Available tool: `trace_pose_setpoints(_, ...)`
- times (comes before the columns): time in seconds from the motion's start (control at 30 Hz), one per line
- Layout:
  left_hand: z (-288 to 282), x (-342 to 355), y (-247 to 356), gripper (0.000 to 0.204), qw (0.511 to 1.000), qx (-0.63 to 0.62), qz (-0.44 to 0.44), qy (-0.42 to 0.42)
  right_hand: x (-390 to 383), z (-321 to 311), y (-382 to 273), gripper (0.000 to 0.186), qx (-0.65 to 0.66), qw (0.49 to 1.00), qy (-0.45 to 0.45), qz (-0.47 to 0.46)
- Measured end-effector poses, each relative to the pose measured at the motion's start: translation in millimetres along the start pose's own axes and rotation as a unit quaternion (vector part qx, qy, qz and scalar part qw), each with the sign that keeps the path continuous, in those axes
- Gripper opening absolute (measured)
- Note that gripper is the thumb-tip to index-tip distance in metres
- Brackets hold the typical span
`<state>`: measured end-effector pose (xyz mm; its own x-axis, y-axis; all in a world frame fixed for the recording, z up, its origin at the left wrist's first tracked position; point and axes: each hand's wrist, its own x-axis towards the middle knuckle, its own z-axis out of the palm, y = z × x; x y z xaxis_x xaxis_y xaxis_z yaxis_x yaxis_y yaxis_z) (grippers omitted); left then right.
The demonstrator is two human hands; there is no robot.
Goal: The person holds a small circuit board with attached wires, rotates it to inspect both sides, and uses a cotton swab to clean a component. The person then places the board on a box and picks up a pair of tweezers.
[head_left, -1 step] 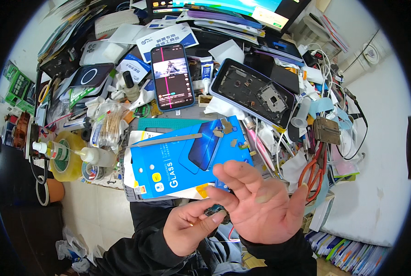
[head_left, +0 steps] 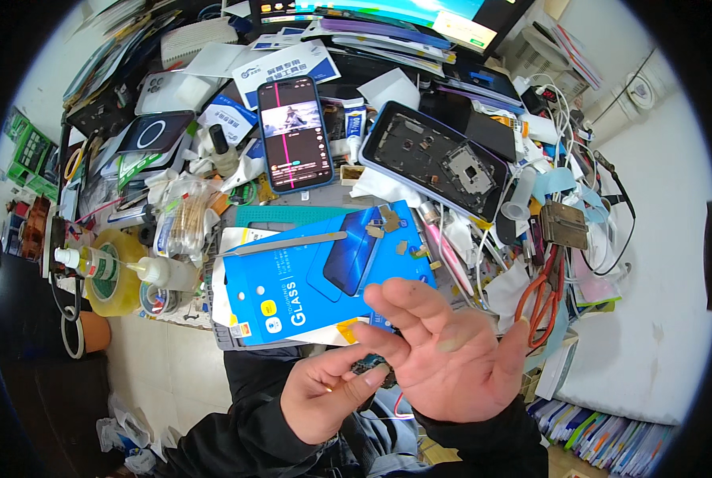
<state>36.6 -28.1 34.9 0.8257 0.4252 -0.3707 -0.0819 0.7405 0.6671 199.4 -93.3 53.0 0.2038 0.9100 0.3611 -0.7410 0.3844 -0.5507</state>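
Note:
Low in the middle, my left hand (head_left: 324, 396) pinches a small dark circuit board (head_left: 369, 364) with blue-green tints between thumb and fingers. Much of the board is hidden behind the fingers. Close on its right, my right hand (head_left: 455, 358) is turned palm up with the fingers spread and nothing in it. Its nearest fingers overlap the board's edge in the picture; whether they touch it I cannot tell. Just beyond both hands lies a blue screen-glass box (head_left: 292, 275). Metal tweezers (head_left: 284, 244) and several small metal pieces (head_left: 384, 223) rest on the box.
A lit phone (head_left: 296, 135) stands tilted at the back, beside an opened phone (head_left: 439, 163) with bare innards. Bottles (head_left: 164, 272) and a yellow tape roll (head_left: 107, 275) crowd the left. Red-handled pliers (head_left: 541, 299) and tangled cables lie right. A green mat (head_left: 292, 215) shows behind the box.

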Motion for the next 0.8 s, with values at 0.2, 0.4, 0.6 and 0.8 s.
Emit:
trace_pose_setpoints(0.2,3,3,4,0.036,1.000,-0.027,0.006,-0.010,0,-1,3,0.073,-0.010,1.000,0.007,-0.006)
trace_pose_setpoints(0.4,3,2,4,0.038,1.000,0.006,-0.005,0.022,3,-1,4,0.068,0.017,1.000,0.018,0.005)
trace_pose_setpoints(0.6,2,4,-4,0.039,0.999,-0.018,0.016,0.045,2,-1,11,0.068,0.063,0.997,0.045,0.004)
trace_pose_setpoints(0.8,2,1,3,0.040,1.000,-0.007,0.003,0.024,3,-6,10,0.072,-0.002,1.000,0.007,0.006)
